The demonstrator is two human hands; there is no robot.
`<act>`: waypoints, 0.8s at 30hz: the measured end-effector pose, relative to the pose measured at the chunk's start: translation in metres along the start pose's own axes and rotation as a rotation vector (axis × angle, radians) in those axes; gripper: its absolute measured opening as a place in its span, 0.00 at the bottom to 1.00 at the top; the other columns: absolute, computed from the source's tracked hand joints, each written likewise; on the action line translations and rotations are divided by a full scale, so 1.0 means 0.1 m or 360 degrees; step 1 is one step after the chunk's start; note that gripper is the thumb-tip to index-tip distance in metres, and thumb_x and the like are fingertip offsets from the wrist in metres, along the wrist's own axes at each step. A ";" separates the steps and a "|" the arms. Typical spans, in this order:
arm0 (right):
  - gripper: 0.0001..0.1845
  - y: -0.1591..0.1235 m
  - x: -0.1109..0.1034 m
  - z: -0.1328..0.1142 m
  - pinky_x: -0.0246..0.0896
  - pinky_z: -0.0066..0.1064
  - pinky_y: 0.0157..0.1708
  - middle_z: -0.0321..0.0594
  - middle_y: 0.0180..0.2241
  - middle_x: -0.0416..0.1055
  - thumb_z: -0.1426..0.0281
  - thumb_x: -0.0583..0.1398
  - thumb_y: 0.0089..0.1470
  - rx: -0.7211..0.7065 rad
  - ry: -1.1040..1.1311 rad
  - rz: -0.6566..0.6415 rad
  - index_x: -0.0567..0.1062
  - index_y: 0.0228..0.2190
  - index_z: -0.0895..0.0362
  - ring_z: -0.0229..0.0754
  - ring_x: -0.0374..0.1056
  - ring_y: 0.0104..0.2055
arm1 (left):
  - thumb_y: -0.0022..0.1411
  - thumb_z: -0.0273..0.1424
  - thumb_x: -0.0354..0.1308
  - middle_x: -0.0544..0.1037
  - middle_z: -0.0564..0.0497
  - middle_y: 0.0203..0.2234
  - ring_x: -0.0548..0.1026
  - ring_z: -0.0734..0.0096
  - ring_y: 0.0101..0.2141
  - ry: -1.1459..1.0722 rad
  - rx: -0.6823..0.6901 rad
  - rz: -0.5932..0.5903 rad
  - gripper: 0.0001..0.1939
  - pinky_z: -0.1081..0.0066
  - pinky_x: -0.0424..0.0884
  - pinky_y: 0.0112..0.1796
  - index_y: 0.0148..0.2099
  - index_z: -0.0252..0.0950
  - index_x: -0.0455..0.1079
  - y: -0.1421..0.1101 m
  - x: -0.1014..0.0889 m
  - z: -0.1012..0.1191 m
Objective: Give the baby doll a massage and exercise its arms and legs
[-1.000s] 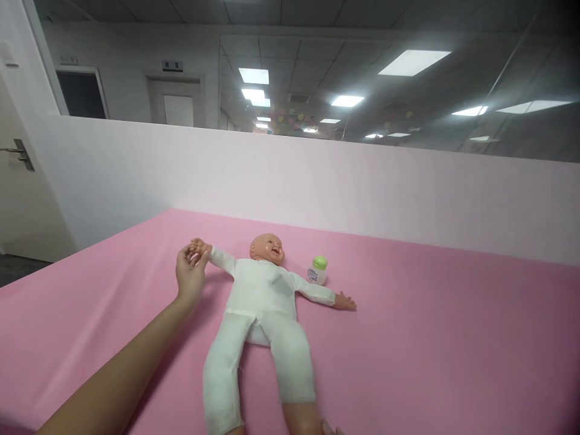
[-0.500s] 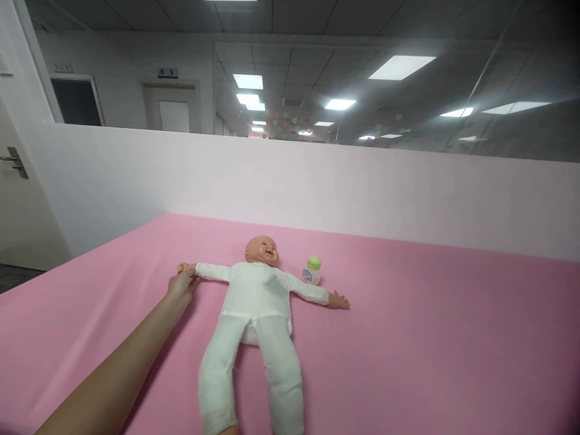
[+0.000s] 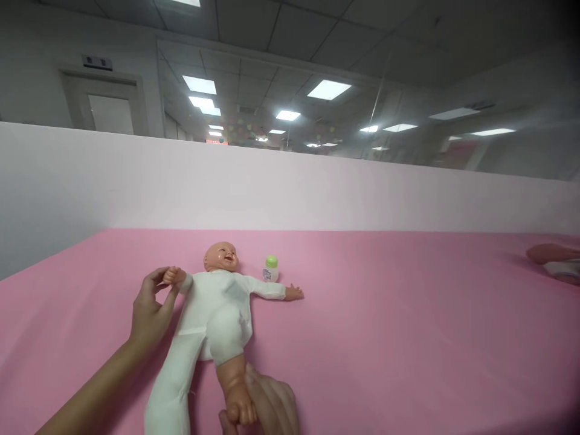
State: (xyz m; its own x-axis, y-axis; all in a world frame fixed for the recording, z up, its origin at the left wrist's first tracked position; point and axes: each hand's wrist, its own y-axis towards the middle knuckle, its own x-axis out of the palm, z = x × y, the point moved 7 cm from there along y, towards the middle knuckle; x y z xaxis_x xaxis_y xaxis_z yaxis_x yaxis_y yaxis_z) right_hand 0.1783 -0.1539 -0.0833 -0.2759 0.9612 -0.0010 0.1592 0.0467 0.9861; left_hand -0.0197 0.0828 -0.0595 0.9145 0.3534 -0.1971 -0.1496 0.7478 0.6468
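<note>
A bald baby doll (image 3: 212, 302) in a white suit lies face up on the pink table cover (image 3: 385, 338). My left hand (image 3: 154, 302) is closed with thumb and fingers round the doll's hand (image 3: 174, 276) at the left. That arm is bent and slightly raised. At the bottom, my right hand (image 3: 274, 402) grips the doll's bare foot (image 3: 239, 402), the thumb under the toes and the fingers along its side. The knee of that leg is bent up, while the other leg lies straight. A small bottle with a green cap (image 3: 270, 269) stands beside the doll's outstretched arm.
A white low wall (image 3: 290, 187) with glass above it bounds the far side of the surface. At the far right edge lies a partly visible, blurred object in skin tone and white (image 3: 555, 263).
The view has turned to the right. My right hand has come in and taken hold of the doll's foot, bending that leg. The doll's held arm has moved inward, closer to its body.
</note>
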 end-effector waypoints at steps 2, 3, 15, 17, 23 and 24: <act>0.12 0.10 0.06 -0.04 0.70 0.36 0.30 0.45 0.30 0.78 0.67 0.60 0.58 0.0065 0.0053 -0.0016 0.75 0.42 0.60 0.45 0.74 0.32 | 0.60 0.40 0.60 0.77 0.50 0.47 0.76 0.60 0.45 0.0121 0.0184 -0.0132 0.20 0.66 0.72 0.44 0.55 0.45 0.67 -0.08 0.09 0.11; 0.12 0.12 0.08 -0.06 0.71 0.36 0.31 0.45 0.31 0.78 0.67 0.61 0.58 0.0082 0.0072 -0.0051 0.75 0.42 0.60 0.45 0.74 0.33 | 0.61 0.39 0.59 0.78 0.50 0.47 0.76 0.60 0.45 0.0162 0.0279 -0.0198 0.19 0.66 0.73 0.44 0.54 0.45 0.68 -0.12 0.14 0.16; 0.14 0.11 0.24 -0.06 0.69 0.39 0.40 0.48 0.39 0.77 0.70 0.62 0.59 0.0340 0.0182 -0.0271 0.74 0.46 0.60 0.48 0.73 0.42 | 0.66 0.29 0.56 0.80 0.48 0.46 0.78 0.63 0.47 0.0399 0.1002 -0.0353 0.14 0.66 0.75 0.47 0.54 0.41 0.69 -0.29 0.25 0.41; 0.15 0.10 0.26 -0.05 0.68 0.39 0.40 0.47 0.40 0.77 0.69 0.63 0.59 0.0340 0.0203 -0.0297 0.74 0.48 0.59 0.49 0.73 0.42 | 0.66 0.27 0.55 0.80 0.47 0.45 0.78 0.64 0.47 0.0416 0.1092 -0.0345 0.15 0.65 0.76 0.47 0.54 0.40 0.68 -0.32 0.25 0.46; 0.16 0.11 0.31 -0.06 0.66 0.36 0.39 0.47 0.39 0.77 0.71 0.64 0.57 0.0229 0.0269 -0.0214 0.74 0.48 0.59 0.47 0.73 0.42 | 0.65 0.22 0.55 0.80 0.46 0.46 0.77 0.66 0.47 0.0486 0.1242 -0.0339 0.17 0.66 0.76 0.48 0.55 0.37 0.67 -0.37 0.28 0.47; 0.17 0.12 0.32 -0.06 0.66 0.36 0.39 0.47 0.39 0.77 0.71 0.64 0.57 0.0210 0.0269 -0.0203 0.74 0.48 0.59 0.47 0.73 0.42 | 0.65 0.22 0.54 0.80 0.46 0.46 0.77 0.66 0.47 0.0499 0.1249 -0.0339 0.17 0.66 0.76 0.48 0.55 0.37 0.67 -0.37 0.28 0.47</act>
State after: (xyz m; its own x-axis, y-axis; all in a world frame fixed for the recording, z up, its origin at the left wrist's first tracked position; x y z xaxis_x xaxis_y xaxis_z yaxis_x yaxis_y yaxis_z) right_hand 0.1653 -0.1238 -0.0708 -0.4545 0.8867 -0.0851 0.2321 0.2102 0.9497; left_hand 0.0292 0.0387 -0.0549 0.7305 0.4750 -0.4906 0.4207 0.2529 0.8712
